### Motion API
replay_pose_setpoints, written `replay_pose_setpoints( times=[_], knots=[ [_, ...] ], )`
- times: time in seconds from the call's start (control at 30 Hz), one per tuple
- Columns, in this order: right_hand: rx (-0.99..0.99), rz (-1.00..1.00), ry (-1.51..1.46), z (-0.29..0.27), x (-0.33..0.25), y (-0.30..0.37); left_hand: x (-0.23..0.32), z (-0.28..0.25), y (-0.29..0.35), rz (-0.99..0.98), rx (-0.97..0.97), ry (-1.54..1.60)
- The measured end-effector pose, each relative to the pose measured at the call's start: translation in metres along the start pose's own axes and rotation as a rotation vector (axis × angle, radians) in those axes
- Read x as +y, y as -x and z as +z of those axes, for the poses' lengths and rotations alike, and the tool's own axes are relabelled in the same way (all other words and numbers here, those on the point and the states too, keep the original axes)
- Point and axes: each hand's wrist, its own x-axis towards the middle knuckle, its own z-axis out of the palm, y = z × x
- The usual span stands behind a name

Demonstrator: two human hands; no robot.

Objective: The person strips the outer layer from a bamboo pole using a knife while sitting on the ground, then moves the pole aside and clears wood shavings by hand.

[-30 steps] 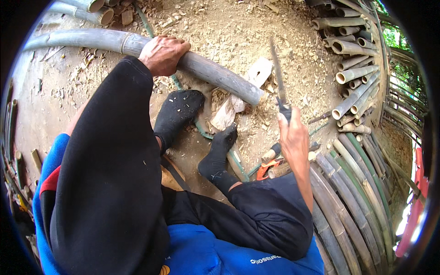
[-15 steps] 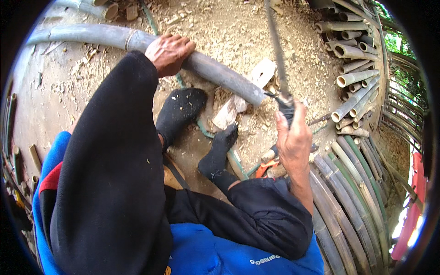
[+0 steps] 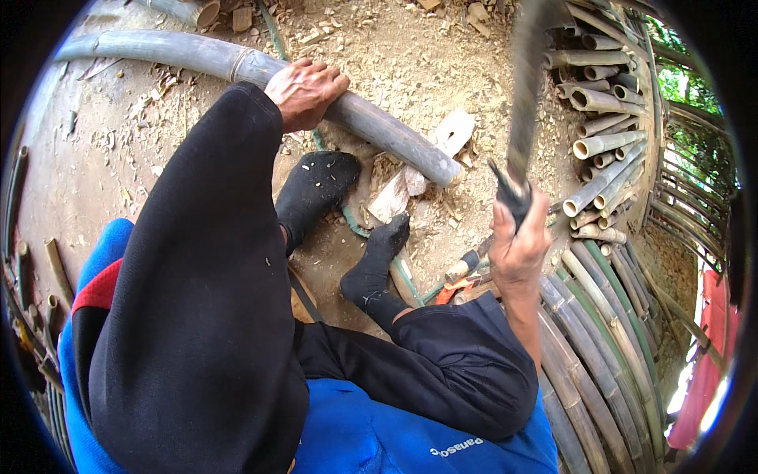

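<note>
My left hand (image 3: pixel 304 95) is closed over a thick grey bamboo pole (image 3: pixel 387 133), which slants from the upper left to its cut end near the middle. That cut end lies over a pale, hacked piece of wood (image 3: pixel 392 197) on the ground. In my right hand (image 3: pixel 519 249) is a machete (image 3: pixel 523 118), gripped by its dark wrapped handle. Its long blade points up and away, smeared by motion, to the right of the bamboo's end and apart from it. My feet, in dark socks (image 3: pixel 314 189), rest just on the near side of the pole.
Wood chips (image 3: pixel 426 71) litter the ground. Stacked bamboo tubes (image 3: pixel 604 146) line the right side, with long bamboo poles (image 3: pixel 588 332) nearer me. A green hose (image 3: pixel 353 221) runs past my feet. By my right knee lies an orange-handled tool (image 3: pixel 454 291).
My right hand has moved right and slightly down with the machete, taking it away from the bamboo's cut end. My left hand still holds the pole; the view has shifted a little.
</note>
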Motion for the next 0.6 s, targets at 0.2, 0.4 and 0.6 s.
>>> replay_pose_setpoints(
  times=[0.2, 0.4, 0.6],
  knots=[
    [-0.374, 0.287, 0.510, 0.027, 0.085, 0.032, 0.009, -0.004, -0.009, -0.006, -0.115, 0.021],
    [-0.038, 0.167, -0.132, -0.013, -0.005, -0.011, -0.005, -0.002, -0.005, 0.004, 0.072, -0.015],
    [-0.372, 0.437, 0.526, 0.035, 0.121, 0.037, 0.005, -0.010, -0.019, 0.041, 0.095, 0.012]
  ],
)
